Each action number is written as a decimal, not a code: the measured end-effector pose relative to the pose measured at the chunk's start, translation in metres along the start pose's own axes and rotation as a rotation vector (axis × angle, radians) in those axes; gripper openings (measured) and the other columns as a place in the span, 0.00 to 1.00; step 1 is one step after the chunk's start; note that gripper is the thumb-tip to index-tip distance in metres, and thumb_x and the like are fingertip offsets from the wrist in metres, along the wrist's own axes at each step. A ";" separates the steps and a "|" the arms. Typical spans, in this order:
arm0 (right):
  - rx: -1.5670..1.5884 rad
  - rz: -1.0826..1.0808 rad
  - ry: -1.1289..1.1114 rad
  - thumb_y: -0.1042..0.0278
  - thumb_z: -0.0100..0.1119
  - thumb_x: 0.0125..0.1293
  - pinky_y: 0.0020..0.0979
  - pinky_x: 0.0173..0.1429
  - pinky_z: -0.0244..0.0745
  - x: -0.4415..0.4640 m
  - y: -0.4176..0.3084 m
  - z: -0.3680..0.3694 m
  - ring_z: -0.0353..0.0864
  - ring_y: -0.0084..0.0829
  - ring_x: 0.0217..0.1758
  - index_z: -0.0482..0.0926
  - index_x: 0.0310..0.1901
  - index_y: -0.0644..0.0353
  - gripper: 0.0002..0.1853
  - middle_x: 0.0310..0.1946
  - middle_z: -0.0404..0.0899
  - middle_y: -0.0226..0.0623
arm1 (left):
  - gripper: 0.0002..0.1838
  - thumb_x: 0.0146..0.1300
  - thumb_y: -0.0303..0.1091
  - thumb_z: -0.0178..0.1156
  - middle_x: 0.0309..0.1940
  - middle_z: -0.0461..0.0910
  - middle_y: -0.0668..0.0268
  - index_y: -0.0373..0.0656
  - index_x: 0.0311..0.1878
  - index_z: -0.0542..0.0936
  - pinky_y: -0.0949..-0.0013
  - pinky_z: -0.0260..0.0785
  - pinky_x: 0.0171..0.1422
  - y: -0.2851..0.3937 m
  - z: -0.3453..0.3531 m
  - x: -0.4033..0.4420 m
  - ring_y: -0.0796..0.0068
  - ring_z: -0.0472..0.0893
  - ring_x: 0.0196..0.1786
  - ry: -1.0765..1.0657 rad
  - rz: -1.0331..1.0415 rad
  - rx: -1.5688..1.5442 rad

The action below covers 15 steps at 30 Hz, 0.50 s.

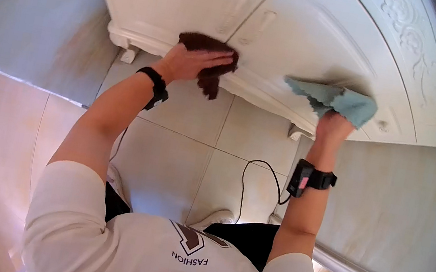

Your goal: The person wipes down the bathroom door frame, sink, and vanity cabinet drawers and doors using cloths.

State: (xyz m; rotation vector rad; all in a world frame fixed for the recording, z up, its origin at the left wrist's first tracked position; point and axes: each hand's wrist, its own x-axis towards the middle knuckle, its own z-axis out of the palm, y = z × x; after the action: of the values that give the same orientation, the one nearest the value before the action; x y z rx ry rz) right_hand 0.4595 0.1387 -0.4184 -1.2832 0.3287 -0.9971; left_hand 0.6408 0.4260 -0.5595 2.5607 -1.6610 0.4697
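Observation:
My left hand (187, 63) has its fingers stretched over a dark brown cloth (218, 70) and holds it against the lower part of a white cabinet (296, 45). A loose end of this cloth hangs below the hand. To the right, my right hand (335, 125) is under a blue-green cloth (353, 105) with a scalloped edge. The cloth covers the fingers and lies against the cabinet front. How the fingers grip beneath it is hidden.
The cabinet has vertical handles (259, 27), a round knob (383, 126), carved trim (410, 38) and short feet (129, 54). Black devices (301, 178) are strapped to both wrists, and a cable (244, 184) loops over the tiled floor (169, 154). Marbled panels flank the cabinet.

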 end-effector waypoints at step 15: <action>0.081 0.154 0.002 0.56 0.53 0.69 0.39 0.67 0.64 0.002 -0.032 -0.003 0.73 0.35 0.57 0.73 0.56 0.57 0.19 0.53 0.76 0.35 | 0.21 0.48 0.43 0.65 0.68 0.65 0.83 0.62 0.50 0.79 0.68 0.71 0.40 -0.095 -0.004 -0.010 0.81 0.76 0.53 0.469 -0.008 0.056</action>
State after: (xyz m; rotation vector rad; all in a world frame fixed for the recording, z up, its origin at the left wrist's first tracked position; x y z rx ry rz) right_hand 0.4451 0.1364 -0.3900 -1.1656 0.3793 -0.8728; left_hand 0.7213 0.4751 -0.5470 2.2494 -1.4807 1.0332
